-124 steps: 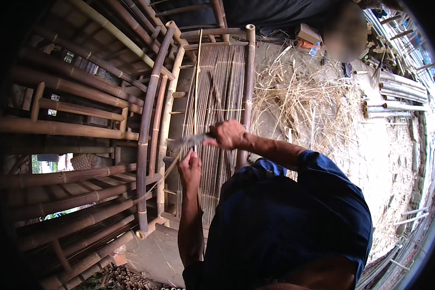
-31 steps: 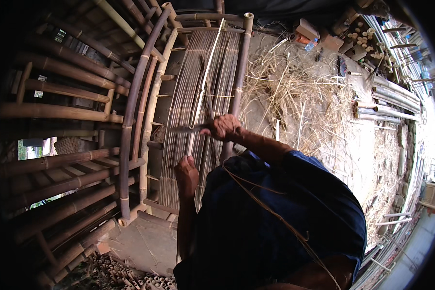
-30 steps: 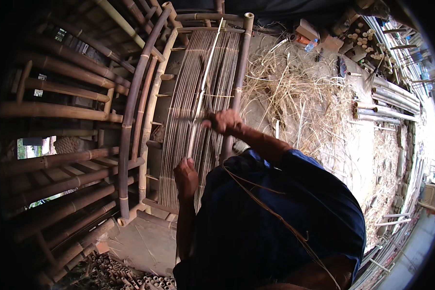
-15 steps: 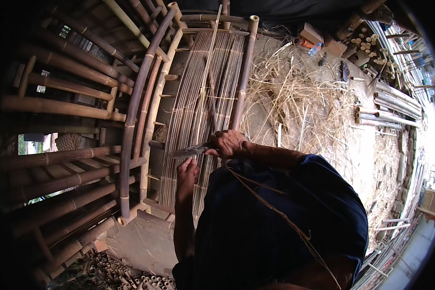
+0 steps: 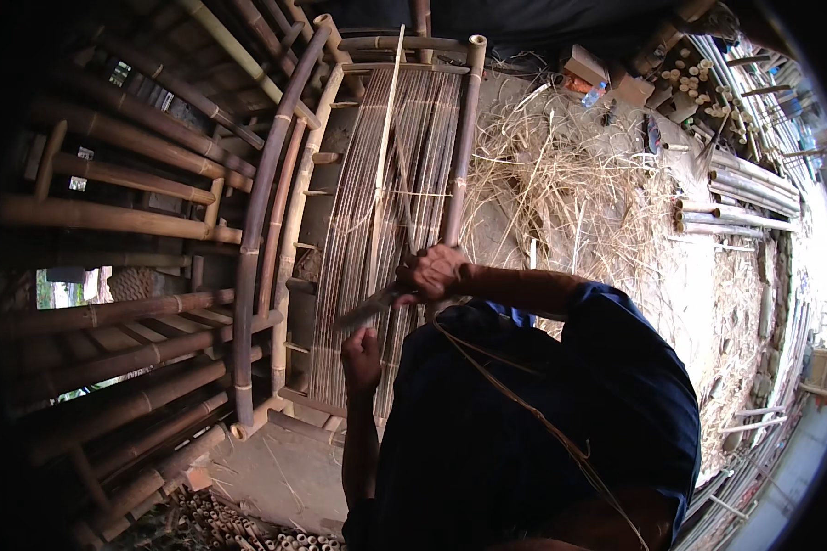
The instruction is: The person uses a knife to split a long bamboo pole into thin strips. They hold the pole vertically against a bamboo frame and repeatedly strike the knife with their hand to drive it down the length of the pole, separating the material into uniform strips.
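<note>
My right hand [image 5: 432, 273] is closed around the handle of a knife. Its dark, broad blade [image 5: 363, 310] points left and slightly down, smeared by motion, and crosses a long pale bamboo strip [image 5: 382, 165]. Just below the blade my left hand [image 5: 361, 354] is closed with the thumb up, at the near end of the strip; the fingers hide the end itself. The strip stretches away from me over a bamboo bench seat [image 5: 345, 248] of narrow slats. A second, darker strip [image 5: 404, 188] lies slanted on the slats beyond my right hand.
Bamboo frames [image 5: 257, 239] with thick poles stand along the left. Right of the bench, a heap of shavings [image 5: 542, 165] covers the floor. Cut poles [image 5: 753, 197] lie at the right, a cardboard box [image 5: 588, 66] at the back. Short bamboo pieces [image 5: 239, 523] are piled at the lower left.
My left hand has moved a little toward me, and the strip has slid the same way, its far tip now lower. The knife blade has tilted more steeply down to the left.
</note>
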`<action>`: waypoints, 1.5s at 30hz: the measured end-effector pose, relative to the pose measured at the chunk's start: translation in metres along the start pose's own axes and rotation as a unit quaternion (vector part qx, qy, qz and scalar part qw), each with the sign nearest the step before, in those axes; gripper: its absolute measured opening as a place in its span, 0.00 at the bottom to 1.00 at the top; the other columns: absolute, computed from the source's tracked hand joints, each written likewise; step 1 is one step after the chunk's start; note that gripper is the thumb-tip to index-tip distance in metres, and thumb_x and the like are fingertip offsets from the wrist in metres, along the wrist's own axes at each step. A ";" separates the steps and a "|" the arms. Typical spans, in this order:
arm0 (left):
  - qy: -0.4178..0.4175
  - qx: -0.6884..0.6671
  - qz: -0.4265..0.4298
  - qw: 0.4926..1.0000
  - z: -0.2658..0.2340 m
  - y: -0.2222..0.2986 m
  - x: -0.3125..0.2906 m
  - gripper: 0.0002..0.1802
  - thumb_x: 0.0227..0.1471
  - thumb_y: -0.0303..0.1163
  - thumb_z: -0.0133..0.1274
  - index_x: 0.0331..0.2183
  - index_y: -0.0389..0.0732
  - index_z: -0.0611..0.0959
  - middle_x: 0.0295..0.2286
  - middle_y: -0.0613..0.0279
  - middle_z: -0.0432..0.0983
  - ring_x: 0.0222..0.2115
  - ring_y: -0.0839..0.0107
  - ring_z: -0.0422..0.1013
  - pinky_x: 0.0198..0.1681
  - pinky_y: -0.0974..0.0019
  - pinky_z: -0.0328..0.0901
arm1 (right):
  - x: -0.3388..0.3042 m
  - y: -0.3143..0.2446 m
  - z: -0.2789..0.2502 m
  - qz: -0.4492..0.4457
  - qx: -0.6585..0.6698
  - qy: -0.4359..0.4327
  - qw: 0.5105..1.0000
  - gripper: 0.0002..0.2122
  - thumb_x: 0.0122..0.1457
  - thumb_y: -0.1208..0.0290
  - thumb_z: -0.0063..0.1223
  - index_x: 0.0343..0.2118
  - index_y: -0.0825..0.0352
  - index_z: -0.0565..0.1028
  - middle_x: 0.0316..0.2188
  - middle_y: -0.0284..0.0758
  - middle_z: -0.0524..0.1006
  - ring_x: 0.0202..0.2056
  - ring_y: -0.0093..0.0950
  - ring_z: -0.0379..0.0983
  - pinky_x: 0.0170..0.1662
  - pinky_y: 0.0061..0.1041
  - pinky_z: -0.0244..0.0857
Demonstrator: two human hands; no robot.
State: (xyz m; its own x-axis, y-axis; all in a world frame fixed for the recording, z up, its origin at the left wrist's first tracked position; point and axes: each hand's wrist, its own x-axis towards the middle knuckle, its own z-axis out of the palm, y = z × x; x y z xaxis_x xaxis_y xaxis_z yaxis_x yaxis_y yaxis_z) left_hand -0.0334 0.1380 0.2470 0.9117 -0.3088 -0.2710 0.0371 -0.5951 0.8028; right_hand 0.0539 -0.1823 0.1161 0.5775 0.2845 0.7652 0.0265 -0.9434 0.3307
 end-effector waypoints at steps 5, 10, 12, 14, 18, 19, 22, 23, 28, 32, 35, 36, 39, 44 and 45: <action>-0.009 0.038 0.055 0.998 0.001 0.005 -0.020 0.33 0.63 0.57 0.38 0.28 0.35 0.76 0.13 0.64 0.52 0.16 0.78 0.53 0.19 0.64 0.50 | 0.023 0.040 0.025 -0.018 -0.152 0.278 0.948 0.31 0.61 0.36 0.40 0.27 0.65 0.76 0.10 0.35 0.69 0.12 0.20 0.63 0.14 0.23 0.55; -0.028 -0.093 -0.052 0.994 -0.011 0.024 -0.026 0.26 0.63 0.47 0.42 0.29 0.31 0.77 0.14 0.68 0.51 0.17 0.80 0.52 0.19 0.66 0.49 | 0.059 0.017 -0.055 0.162 0.337 -0.442 0.815 0.31 0.61 0.35 0.37 0.35 0.63 0.77 0.19 0.37 0.75 0.22 0.32 0.75 0.25 0.30 0.69; -0.020 -0.050 -0.023 0.998 -0.009 0.026 -0.024 0.23 0.63 0.43 0.42 0.34 0.30 0.78 0.14 0.68 0.53 0.17 0.80 0.53 0.19 0.65 0.50 | 0.064 0.050 -0.054 -0.007 0.310 -0.480 0.820 0.32 0.60 0.32 0.35 0.39 0.60 0.78 0.21 0.35 0.76 0.23 0.27 0.75 0.22 0.29 0.68; -0.046 -0.079 -0.046 0.995 -0.009 0.031 -0.021 0.22 0.63 0.42 0.42 0.35 0.30 0.78 0.14 0.67 0.53 0.18 0.80 0.54 0.19 0.65 0.51 | 0.066 0.041 -0.055 0.009 0.327 -0.533 0.781 0.31 0.59 0.33 0.37 0.36 0.60 0.78 0.19 0.33 0.74 0.19 0.25 0.71 0.18 0.28 0.65; -0.014 -0.044 0.002 0.999 0.005 0.024 -0.021 0.24 0.62 0.48 0.44 0.35 0.33 0.78 0.14 0.66 0.52 0.17 0.79 0.54 0.19 0.64 0.51 | 0.005 0.034 0.014 0.097 0.281 -0.343 0.891 0.25 0.59 0.41 0.51 0.17 0.60 0.74 0.08 0.26 0.60 0.09 0.20 0.53 0.12 0.20 0.54; -0.013 -0.027 -0.001 1.000 0.010 0.021 -0.019 0.25 0.62 0.50 0.44 0.34 0.34 0.78 0.14 0.66 0.52 0.16 0.78 0.54 0.19 0.63 0.50 | 0.001 0.041 0.020 0.068 0.225 -0.211 0.949 0.26 0.59 0.41 0.51 0.13 0.58 0.71 0.08 0.26 0.58 0.09 0.19 0.52 0.11 0.20 0.51; -0.011 -0.051 -0.021 0.998 0.011 0.030 -0.010 0.31 0.61 0.56 0.41 0.28 0.34 0.74 0.13 0.65 0.51 0.15 0.77 0.53 0.18 0.62 0.49 | 0.033 0.031 0.003 0.043 0.126 -0.038 0.990 0.28 0.60 0.39 0.47 0.10 0.56 0.66 0.07 0.25 0.57 0.09 0.17 0.53 0.11 0.22 0.48; -0.011 -0.067 -0.021 0.998 0.011 0.015 -0.007 0.32 0.61 0.57 0.41 0.29 0.34 0.74 0.13 0.66 0.51 0.15 0.78 0.53 0.18 0.63 0.49 | 0.043 0.032 -0.002 0.030 -0.047 0.178 0.982 0.29 0.60 0.39 0.46 0.11 0.57 0.67 0.07 0.27 0.58 0.09 0.18 0.55 0.11 0.23 0.50; -0.048 -0.087 -0.081 0.992 -0.013 0.021 -0.034 0.28 0.64 0.52 0.40 0.46 0.37 0.80 0.14 0.72 0.51 0.16 0.83 0.52 0.18 0.71 0.49 | 0.073 0.035 -0.060 -0.034 0.327 -0.504 0.799 0.29 0.61 0.33 0.33 0.41 0.51 0.80 0.15 0.34 0.75 0.18 0.31 0.74 0.18 0.33 0.67; -0.056 -0.081 -0.065 0.993 -0.005 0.009 -0.032 0.26 0.64 0.50 0.43 0.49 0.39 0.80 0.15 0.73 0.55 0.16 0.83 0.53 0.18 0.70 0.50 | -0.035 -0.024 -0.009 0.036 0.544 -0.411 0.731 0.21 0.62 0.44 0.42 0.36 0.57 0.79 0.17 0.31 0.75 0.19 0.25 0.73 0.21 0.31 0.68; -0.032 -0.067 -0.076 0.994 0.002 -0.005 -0.041 0.27 0.62 0.51 0.47 0.49 0.38 0.81 0.17 0.77 0.58 0.17 0.85 0.54 0.19 0.73 0.52 | 0.009 0.022 0.003 0.062 0.392 -0.407 0.823 0.23 0.63 0.44 0.43 0.34 0.60 0.80 0.17 0.32 0.74 0.19 0.23 0.72 0.21 0.29 0.65; -0.017 -0.034 -0.081 0.996 0.008 -0.007 -0.040 0.27 0.62 0.51 0.46 0.49 0.38 0.81 0.17 0.76 0.58 0.17 0.85 0.55 0.19 0.73 0.53 | 0.057 0.035 -0.021 0.072 0.286 -0.454 0.841 0.25 0.62 0.41 0.41 0.35 0.59 0.80 0.17 0.32 0.74 0.19 0.23 0.72 0.21 0.30 0.64; -0.023 -0.022 -0.047 0.998 0.001 -0.015 -0.046 0.27 0.64 0.50 0.40 0.49 0.40 0.80 0.15 0.66 0.61 0.16 0.78 0.60 0.19 0.68 0.55 | 0.075 0.028 -0.035 0.196 0.308 -0.457 0.811 0.31 0.61 0.33 0.36 0.32 0.60 0.78 0.14 0.33 0.70 0.15 0.26 0.66 0.18 0.28 0.60; -0.028 -0.003 -0.005 1.000 -0.010 0.004 -0.028 0.28 0.66 0.49 0.38 0.48 0.35 0.79 0.15 0.66 0.58 0.17 0.79 0.56 0.19 0.67 0.53 | 0.055 -0.015 -0.046 0.147 0.491 -0.532 0.674 0.30 0.62 0.34 0.33 0.25 0.60 0.71 0.11 0.29 0.66 0.10 0.25 0.61 0.12 0.25 0.59; -0.047 -0.038 -0.058 0.996 -0.012 0.000 -0.030 0.26 0.65 0.47 0.40 0.49 0.35 0.79 0.16 0.68 0.58 0.18 0.81 0.54 0.19 0.68 0.52 | 0.048 -0.005 -0.030 0.162 0.479 -0.540 0.673 0.29 0.62 0.34 0.33 0.29 0.58 0.73 0.13 0.29 0.68 0.10 0.23 0.62 0.12 0.24 0.58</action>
State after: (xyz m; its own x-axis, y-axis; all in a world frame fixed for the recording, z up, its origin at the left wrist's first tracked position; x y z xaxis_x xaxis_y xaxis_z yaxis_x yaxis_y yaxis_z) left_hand -0.0558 0.1562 0.2614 0.8567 -0.3117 -0.4109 0.1749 -0.5739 0.8000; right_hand 0.0567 -0.1584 0.1680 0.9225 0.2346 -0.3064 -0.0288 -0.7500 -0.6609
